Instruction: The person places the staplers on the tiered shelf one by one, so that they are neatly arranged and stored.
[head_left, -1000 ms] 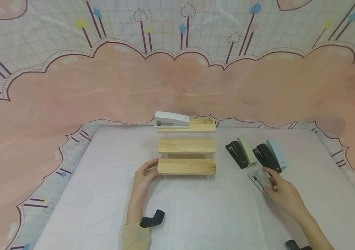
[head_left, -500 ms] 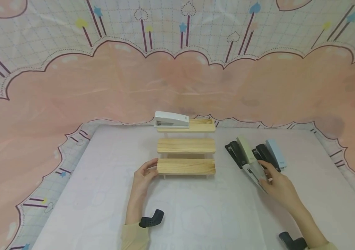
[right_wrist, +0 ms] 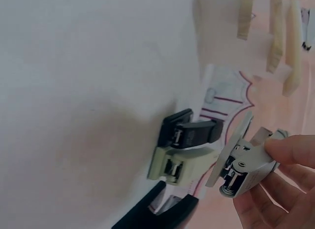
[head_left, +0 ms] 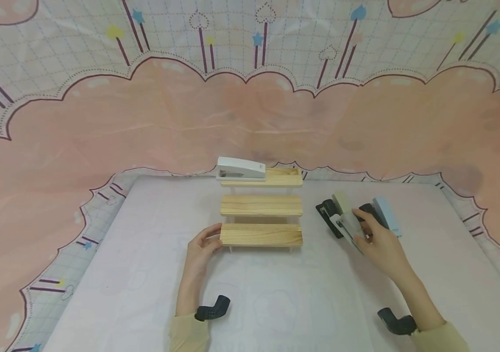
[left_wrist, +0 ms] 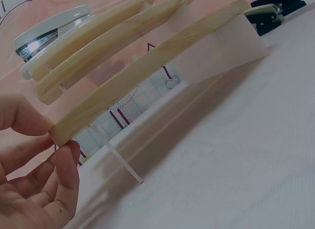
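Note:
My left hand [head_left: 199, 250] pinches the left end of the lowest board of a three-tier wooden shelf [head_left: 262, 234]; in the left wrist view the thumb lies above the board edge and fingers below it. A white stapler [head_left: 241, 169] lies on the left half of the top tier. On the right, my right hand [head_left: 382, 248] grips a grey stapler [right_wrist: 253, 167] between thumb and fingers, raised off the table. Beneath and behind it are a black stapler [head_left: 326, 210] and a pale green stapler [head_left: 340, 200], partly covered in the head view.
Another black stapler [head_left: 371, 213] and a light blue stapler [head_left: 387, 215] stand side by side right of the pale green one. The white table [head_left: 258, 303] reaches back to a patterned pink cloth [head_left: 232, 117]. Clear supports hold up the shelf boards.
My right hand has lifted the grey stapler and carried it up and left, over the pale green and black staplers. The left hand keeps its grip on the shelf.

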### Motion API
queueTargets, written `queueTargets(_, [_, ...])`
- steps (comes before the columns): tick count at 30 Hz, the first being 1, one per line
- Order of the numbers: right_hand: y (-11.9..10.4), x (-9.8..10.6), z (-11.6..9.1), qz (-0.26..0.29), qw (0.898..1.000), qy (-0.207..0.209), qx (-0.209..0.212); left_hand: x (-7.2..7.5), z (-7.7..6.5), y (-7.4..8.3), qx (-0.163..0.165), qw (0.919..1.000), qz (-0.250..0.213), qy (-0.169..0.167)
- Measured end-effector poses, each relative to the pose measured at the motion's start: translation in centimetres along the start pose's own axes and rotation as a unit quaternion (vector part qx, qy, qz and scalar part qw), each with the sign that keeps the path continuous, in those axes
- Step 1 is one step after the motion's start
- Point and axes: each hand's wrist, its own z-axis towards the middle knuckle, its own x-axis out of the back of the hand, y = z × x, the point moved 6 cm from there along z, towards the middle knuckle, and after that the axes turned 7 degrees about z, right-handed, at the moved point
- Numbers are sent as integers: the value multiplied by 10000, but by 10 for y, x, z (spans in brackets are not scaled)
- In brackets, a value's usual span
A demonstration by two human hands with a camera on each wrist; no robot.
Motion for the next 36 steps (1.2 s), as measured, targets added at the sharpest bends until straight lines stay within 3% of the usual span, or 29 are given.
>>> queueTargets(27, [-48,10,57,302,9987,-160,365,-3,3,-1,-13,10000,-54,1])
queueTargets(36, [-65,11,75,108,9988,-118,468,-4,4,0,-51,10000,10,31])
